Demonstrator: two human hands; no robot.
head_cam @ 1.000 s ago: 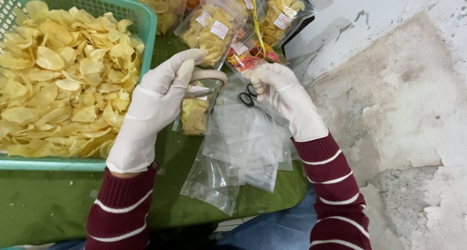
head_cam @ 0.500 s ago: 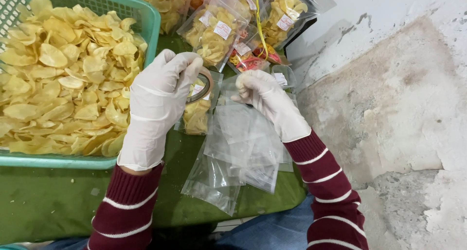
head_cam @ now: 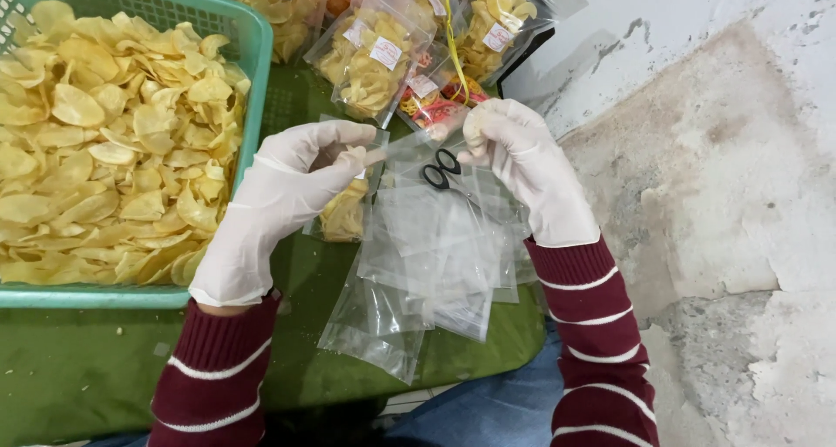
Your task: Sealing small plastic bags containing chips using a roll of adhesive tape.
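Observation:
Both my hands wear white gloves and sit over a green table point(head_cam: 104, 369). My left hand point(head_cam: 283, 199) is closed around a small roll of clear tape point(head_cam: 353, 157), mostly hidden by the fingers. My right hand point(head_cam: 521, 164) pinches the free end of a clear tape strip point(head_cam: 414, 144) stretched between the two hands. Below the strip lie black-handled scissors point(head_cam: 440, 168) on a pile of empty clear plastic bags point(head_cam: 435, 255). A part-filled bag of yellow chips point(head_cam: 342, 216) lies just under my left hand.
A green plastic basket point(head_cam: 252, 90) heaped with yellow chips point(head_cam: 104, 142) fills the left side. Several sealed, labelled bags of chips point(head_cam: 374, 60) lie at the back. Rough grey and white concrete floor point(head_cam: 723, 194) lies to the right of the table edge.
My hands have moved apart, the right one to the right, and a strip of tape is now drawn out between them. The scissors have come into view again under the strip.

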